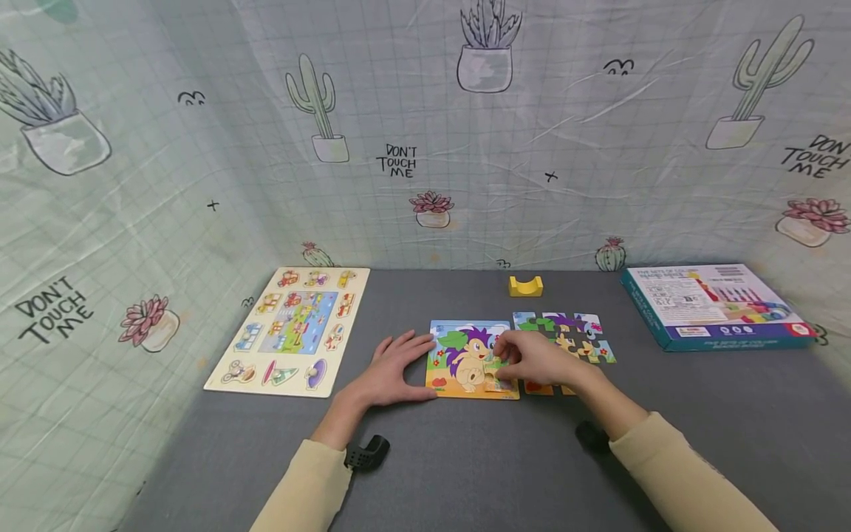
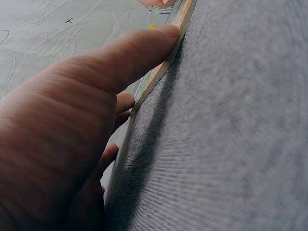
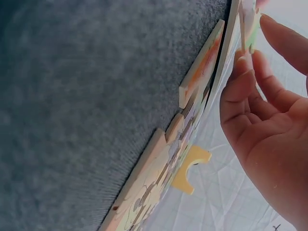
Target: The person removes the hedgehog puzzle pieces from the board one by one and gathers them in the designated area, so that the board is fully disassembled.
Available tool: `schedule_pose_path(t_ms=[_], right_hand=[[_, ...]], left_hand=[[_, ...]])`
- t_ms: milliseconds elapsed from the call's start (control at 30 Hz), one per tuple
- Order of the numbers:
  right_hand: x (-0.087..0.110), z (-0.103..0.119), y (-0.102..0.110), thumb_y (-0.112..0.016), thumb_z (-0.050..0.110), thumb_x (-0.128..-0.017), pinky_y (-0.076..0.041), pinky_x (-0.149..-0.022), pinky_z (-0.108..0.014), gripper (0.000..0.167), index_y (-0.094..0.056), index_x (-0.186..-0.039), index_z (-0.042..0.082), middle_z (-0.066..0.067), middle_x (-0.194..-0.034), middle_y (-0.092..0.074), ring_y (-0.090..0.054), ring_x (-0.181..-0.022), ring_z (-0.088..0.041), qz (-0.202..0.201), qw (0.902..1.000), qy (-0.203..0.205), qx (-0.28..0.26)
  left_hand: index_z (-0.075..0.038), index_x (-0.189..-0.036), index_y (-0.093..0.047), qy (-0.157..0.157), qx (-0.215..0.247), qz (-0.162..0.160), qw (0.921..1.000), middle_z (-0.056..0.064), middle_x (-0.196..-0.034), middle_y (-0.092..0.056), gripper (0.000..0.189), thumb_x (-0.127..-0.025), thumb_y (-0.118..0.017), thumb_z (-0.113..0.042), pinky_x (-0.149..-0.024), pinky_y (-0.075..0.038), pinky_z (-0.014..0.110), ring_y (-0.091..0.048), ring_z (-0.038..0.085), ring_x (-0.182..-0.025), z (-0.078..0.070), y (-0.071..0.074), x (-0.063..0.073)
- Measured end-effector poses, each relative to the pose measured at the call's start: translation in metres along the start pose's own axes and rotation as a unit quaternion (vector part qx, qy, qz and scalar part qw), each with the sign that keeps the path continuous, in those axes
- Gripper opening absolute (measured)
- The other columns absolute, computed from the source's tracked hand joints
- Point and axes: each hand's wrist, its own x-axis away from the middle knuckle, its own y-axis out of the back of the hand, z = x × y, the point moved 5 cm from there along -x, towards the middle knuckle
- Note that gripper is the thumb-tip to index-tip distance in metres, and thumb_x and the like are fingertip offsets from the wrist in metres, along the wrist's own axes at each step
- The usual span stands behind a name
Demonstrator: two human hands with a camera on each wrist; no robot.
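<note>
A picture board (image 1: 459, 369) with a purple-haired cartoon figure lies in front of me on the grey table. My left hand (image 1: 397, 371) rests along its left edge, thumb at the near corner and the other fingers spread toward the far one. In the left wrist view the thumb (image 2: 139, 53) presses on the board's wooden edge. Over the board's right part, my right hand (image 1: 532, 358) pinches a puzzle piece (image 3: 248, 24), tilted up between thumb and fingers. Loose, partly joined puzzle pieces (image 1: 592, 340) lie just right of the board, partly hidden by this hand.
A yellow block with a curved notch (image 1: 525, 287) stands behind the pieces. At the left lies a cream peg puzzle board (image 1: 355, 295) with vehicle and toy pictures. A teal-sided game box (image 1: 725, 307) lies at the back right, before a printed cloth backdrop (image 1: 465, 148).
</note>
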Motion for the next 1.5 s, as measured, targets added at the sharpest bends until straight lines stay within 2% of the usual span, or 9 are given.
schedule_pose_path(t_ms=[233,467,667,1000,1233,1500], right_hand=[[0.003,0.001,0.002,-0.076,0.005,-0.09,-0.052,-0.074,-0.033,0.02,-0.062,-0.104,0.002,-0.001,-0.087,-0.06,-0.058,-0.08,-0.019,-0.007,0.9996,0.012,-0.025],[0.007,0.002,0.003,-0.071,0.002,-0.094,-0.052,-0.074,-0.032,0.014,-0.062,-0.105,0.002,-0.002,-0.089,-0.06,-0.058,-0.082,-0.021,-0.008,0.9985,0.025,-0.049],[0.017,-0.006,0.015,-0.067,0.002,-0.096,-0.051,-0.072,-0.029,0.011,-0.063,-0.106,-0.001,-0.005,-0.091,-0.06,-0.057,-0.083,-0.022,-0.013,0.9957,0.032,-0.086],[0.06,-0.035,0.051,-0.066,0.006,-0.098,-0.053,-0.073,-0.029,0.013,-0.063,-0.108,-0.002,-0.005,-0.093,-0.062,-0.058,-0.084,-0.023,-0.015,0.9979,-0.008,-0.063],[0.092,-0.063,0.077,-0.065,0.005,-0.098,-0.052,-0.074,-0.025,0.014,-0.063,-0.111,-0.003,-0.005,-0.095,-0.062,-0.058,-0.083,-0.018,-0.023,0.9985,-0.027,-0.04],[0.109,-0.087,0.089,-0.064,0.004,-0.098,-0.052,-0.074,-0.026,0.017,-0.064,-0.114,-0.005,-0.005,-0.097,-0.064,-0.058,-0.083,-0.016,-0.016,0.9977,-0.061,-0.025]], left_hand=[[-0.013,-0.154,-0.044,-0.004,-0.003,-0.002,1.0,0.002,-0.16,-0.037,0.086,-0.084,-0.077,-0.051,-0.116,-0.005,0.061,-0.018,0.033,-0.151,0.001,0.0,0.0],[-0.012,-0.154,-0.045,-0.005,-0.002,-0.003,1.0,0.003,-0.16,-0.037,0.086,-0.084,-0.077,-0.05,-0.116,-0.005,0.061,-0.018,0.033,-0.151,0.0,0.0,0.0],[-0.012,-0.154,-0.045,-0.005,-0.002,-0.002,1.0,0.003,-0.16,-0.037,0.086,-0.084,-0.077,-0.049,-0.116,-0.006,0.061,-0.018,0.033,-0.151,-0.001,0.0,-0.001],[-0.012,-0.154,-0.045,-0.009,-0.004,-0.005,0.9999,0.003,-0.16,-0.037,0.085,-0.084,-0.077,-0.049,-0.116,-0.006,0.061,-0.019,0.033,-0.151,-0.001,0.001,0.001],[-0.012,-0.154,-0.045,-0.002,0.003,-0.003,1.0,0.002,-0.16,-0.037,0.086,-0.084,-0.077,-0.05,-0.117,-0.005,0.06,-0.018,0.032,-0.151,0.0,0.001,0.002],[-0.013,-0.154,-0.045,0.002,-0.001,-0.001,1.0,0.001,-0.16,-0.037,0.086,-0.084,-0.077,-0.051,-0.117,-0.005,0.06,-0.018,0.032,-0.151,-0.001,0.0,0.001]])
